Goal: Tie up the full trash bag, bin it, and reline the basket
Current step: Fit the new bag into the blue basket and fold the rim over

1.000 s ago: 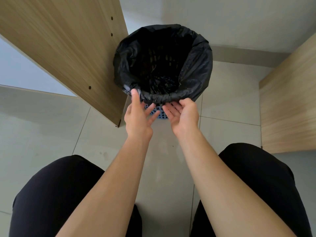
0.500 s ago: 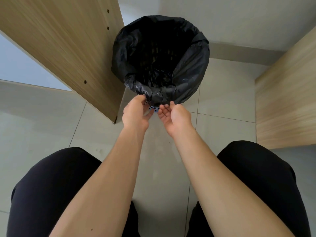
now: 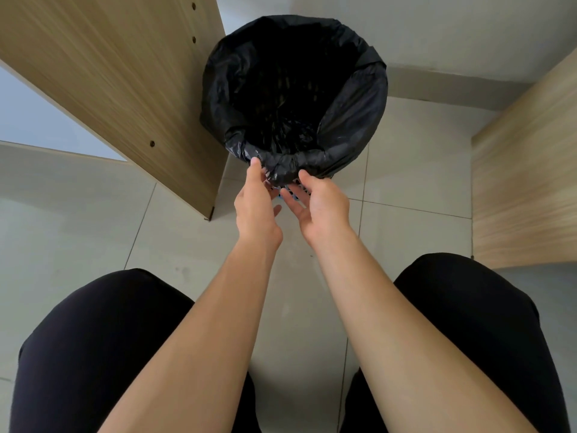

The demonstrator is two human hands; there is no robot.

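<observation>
A black trash bag (image 3: pixel 352 120) lines a basket on the floor, its edge folded over the rim, with a bunched part at the near side. Only a small piece of the blue basket (image 3: pixel 302 189) shows below the bag between my hands. My left hand (image 3: pixel 256 201) reaches up to the near rim, one fingertip touching the bag's folded edge. My right hand (image 3: pixel 323 204) is just right of it, palm turned inward and fingers spread loosely below the bunched edge, its thumb tip at the bag. Neither hand plainly grips the bag.
A wooden panel (image 3: pixel 125 89) stands close on the basket's left, and another wooden panel (image 3: pixel 524 189) on the right. A wall with a skirting lies behind the basket. My knees in black trousers (image 3: pixel 103 339) frame the tiled floor (image 3: pixel 406 182) below.
Both hands have loosened from the bunched near edge of the bag, their fingers now spread. The view has shifted slightly; the basket stays in place.
</observation>
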